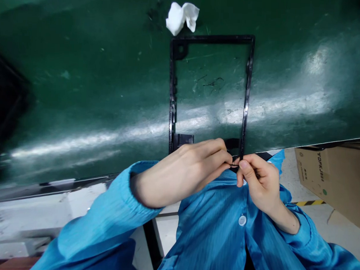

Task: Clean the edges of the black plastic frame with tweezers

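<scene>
A black rectangular plastic frame (246, 102) lies flat on the green table, its near edge mostly covered by my hands. My left hand (193, 163) reaches across that near edge from the left, back of the hand up, fingers bent and pinched together. From their tips a thin dark strip (234, 165) runs to my right hand (259, 179). At the frame's near right corner, the right thumb and forefinger are closed in a pinch. Whether the strip is joined to the frame, I cannot tell.
Crumpled white tissue (182, 17) lies beyond the frame's far left corner. Thin black scraps (213, 82) are on the green table (96, 75) inside the frame. A dark object (6, 103) stands at far left. Below the table edge at right is a cardboard box (336, 177).
</scene>
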Available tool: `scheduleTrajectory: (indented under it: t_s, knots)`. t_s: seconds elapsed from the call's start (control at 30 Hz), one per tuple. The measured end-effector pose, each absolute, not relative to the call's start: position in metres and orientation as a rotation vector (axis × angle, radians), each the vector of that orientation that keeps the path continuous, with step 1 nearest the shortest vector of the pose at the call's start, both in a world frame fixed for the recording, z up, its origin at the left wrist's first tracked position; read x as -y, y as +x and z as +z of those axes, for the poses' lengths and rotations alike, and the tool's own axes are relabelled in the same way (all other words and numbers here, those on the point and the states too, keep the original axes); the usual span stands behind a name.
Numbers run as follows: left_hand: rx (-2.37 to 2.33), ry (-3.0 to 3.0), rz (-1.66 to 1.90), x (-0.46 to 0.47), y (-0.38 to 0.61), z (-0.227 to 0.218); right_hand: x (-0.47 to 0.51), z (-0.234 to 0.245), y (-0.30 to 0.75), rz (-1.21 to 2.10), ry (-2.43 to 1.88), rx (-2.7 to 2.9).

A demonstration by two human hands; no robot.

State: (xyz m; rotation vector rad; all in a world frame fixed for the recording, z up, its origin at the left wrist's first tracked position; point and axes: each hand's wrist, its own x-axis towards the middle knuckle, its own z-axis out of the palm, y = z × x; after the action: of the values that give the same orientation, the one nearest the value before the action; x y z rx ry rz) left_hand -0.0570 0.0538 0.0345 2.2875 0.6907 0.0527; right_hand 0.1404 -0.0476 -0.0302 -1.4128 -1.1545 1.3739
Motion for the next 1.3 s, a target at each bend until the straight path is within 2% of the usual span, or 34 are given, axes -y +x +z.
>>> scheduleTrajectory:
  t_s: [0.43,1.0,1.3]
  knots:
    - [-0.629,2.52,-0.096,-0.053,-0.049,0.038,0.052,-0.032,0.133,1.409,-1.437,1.105]
    - [-0.659,2.489,0.047,-0.048,-0.055,0.027,0.053,-0.033,0.13,1.395,-1.402,1.012]
    - [-0.715,2.236,0.143,-0.056,-0.061,0.031,0.05,-0.035,0.132,1.36,-1.392,1.024]
